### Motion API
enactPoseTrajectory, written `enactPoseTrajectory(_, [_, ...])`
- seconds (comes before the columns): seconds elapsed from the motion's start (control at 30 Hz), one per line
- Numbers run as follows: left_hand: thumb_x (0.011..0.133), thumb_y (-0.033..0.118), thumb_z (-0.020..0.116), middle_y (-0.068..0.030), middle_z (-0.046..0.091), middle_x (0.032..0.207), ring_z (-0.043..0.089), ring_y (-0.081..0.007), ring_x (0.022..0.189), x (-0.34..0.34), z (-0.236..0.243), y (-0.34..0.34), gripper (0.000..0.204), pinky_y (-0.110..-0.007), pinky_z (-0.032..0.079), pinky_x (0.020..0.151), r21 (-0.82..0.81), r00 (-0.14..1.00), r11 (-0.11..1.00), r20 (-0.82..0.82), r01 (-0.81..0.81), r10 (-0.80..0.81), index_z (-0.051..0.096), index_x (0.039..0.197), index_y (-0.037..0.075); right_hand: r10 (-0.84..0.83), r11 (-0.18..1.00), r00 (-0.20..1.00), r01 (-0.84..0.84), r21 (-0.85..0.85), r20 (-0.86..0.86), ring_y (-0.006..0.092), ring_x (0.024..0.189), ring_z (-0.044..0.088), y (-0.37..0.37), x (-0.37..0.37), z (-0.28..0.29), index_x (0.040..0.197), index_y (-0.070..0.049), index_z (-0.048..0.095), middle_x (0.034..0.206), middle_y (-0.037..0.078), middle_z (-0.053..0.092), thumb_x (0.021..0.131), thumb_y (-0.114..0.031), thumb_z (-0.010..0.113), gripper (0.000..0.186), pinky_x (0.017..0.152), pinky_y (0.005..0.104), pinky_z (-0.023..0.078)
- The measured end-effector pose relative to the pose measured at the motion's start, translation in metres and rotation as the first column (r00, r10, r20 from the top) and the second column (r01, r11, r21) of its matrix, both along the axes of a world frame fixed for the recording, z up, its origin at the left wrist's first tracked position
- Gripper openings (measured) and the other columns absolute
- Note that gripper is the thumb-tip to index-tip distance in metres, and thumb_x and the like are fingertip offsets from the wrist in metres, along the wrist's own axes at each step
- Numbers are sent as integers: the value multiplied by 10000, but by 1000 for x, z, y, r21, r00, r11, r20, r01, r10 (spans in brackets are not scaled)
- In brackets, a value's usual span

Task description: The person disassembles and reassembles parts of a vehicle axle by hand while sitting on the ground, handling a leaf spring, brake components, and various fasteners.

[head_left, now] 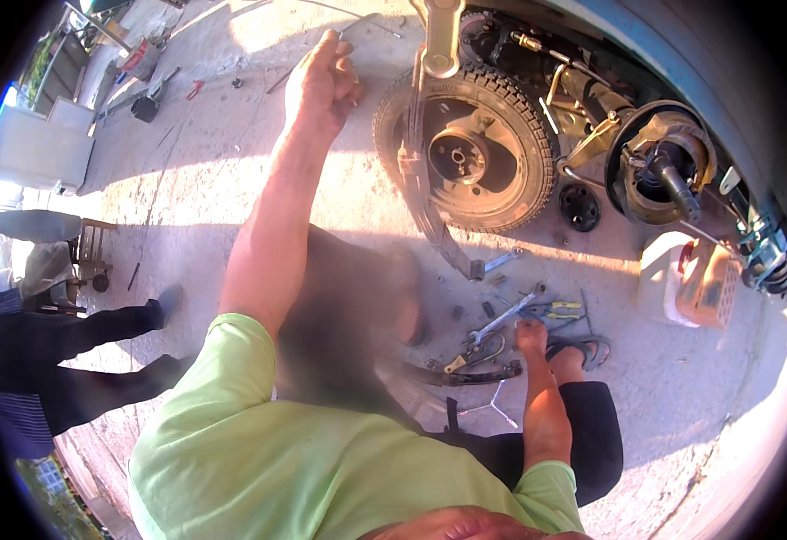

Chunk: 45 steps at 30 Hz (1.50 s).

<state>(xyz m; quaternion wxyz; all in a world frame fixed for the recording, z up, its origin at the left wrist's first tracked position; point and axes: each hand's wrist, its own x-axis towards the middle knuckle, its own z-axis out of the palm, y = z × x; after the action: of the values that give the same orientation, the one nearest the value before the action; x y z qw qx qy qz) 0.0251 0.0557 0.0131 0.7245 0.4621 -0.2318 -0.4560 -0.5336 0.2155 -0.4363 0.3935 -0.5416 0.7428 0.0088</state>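
My left hand [321,85] is raised with curled fingers, left of a dusty leaf spring [420,184] that has a pale metal plate [441,40] at its upper end. The spring crosses in front of a tyred wheel [493,180]. My right hand [530,335] is down among loose tools, fingers curled beside spanners [500,319] and yellow-handled pliers [560,311]; what either hand holds, if anything, I cannot make out. Below the tools lie a dark curved bar [456,376] and a cross wrench [502,405]. My foot [572,358] in a dark sandal is next to my right hand.
An exposed axle hub [659,171] hangs under a vehicle body [709,81] at the right. Below it stand a plastic container [664,279] and brick [709,288]. Another person's legs [78,333] are at the left, near a white box [38,144]. A bucket [139,61] stands upper left.
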Motion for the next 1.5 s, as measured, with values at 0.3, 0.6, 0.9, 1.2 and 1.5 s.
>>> enactPoseTrajectory(0.3, [951, 296, 699, -31, 636, 780, 527, -85, 596, -49, 58, 71, 355, -232, 422, 516, 43, 946, 996, 311, 81, -90, 639, 1121, -10, 106, 972, 739, 65, -227, 666, 82, 756, 629, -53, 150, 338, 1113, 10, 683, 880, 35, 696, 942, -216, 681, 283, 647, 234, 485])
enactPoseTrajectory(0.6, [914, 340, 719, -4, 636, 772, 541, -75, 635, -69, 52, 109, 330, -264, 450, 575, 164, 783, 849, 332, 502, -526, 707, 1024, 29, 460, 678, 706, 112, -727, 539, 126, 897, 654, -63, 298, 495, 1179, 28, 632, 1023, 79, 702, 932, -150, 704, 312, 805, 277, 517])
enactPoseTrajectory(0.9, [905, 328, 739, -29, 682, 873, 556, -86, 670, -24, 28, 75, 347, -255, 449, 574, -18, 887, 894, 134, 447, -441, 710, 1077, 27, 505, 553, 772, 54, -831, 387, 125, 849, 642, -88, 366, 511, 1184, -2, 646, 1007, 79, 694, 901, -126, 739, 322, 785, 286, 525])
enactPoseTrajectory(1.2, [885, 234, 730, -162, 751, 963, 714, -232, 883, -20, 24, -19, 294, -358, 551, 807, -148, 990, 983, 103, 108, -94, 742, 1085, 19, 165, 741, 685, 389, -548, 710, 142, 893, 645, -141, 336, 507, 1222, -10, 608, 1024, 66, 672, 988, -211, 605, 308, 744, 271, 496])
enactPoseTrajectory(1.5, [893, 221, 708, -132, 738, 835, 701, -214, 738, -37, 24, -49, 257, -354, 550, 682, -243, 893, 968, 419, -66, 166, 738, 1033, 7, 65, 928, 390, 314, -199, 919, 239, 1057, 613, -234, 332, 497, 1316, -107, 549, 1300, 77, 572, 1057, -296, 476, 329, 955, 383, 510])
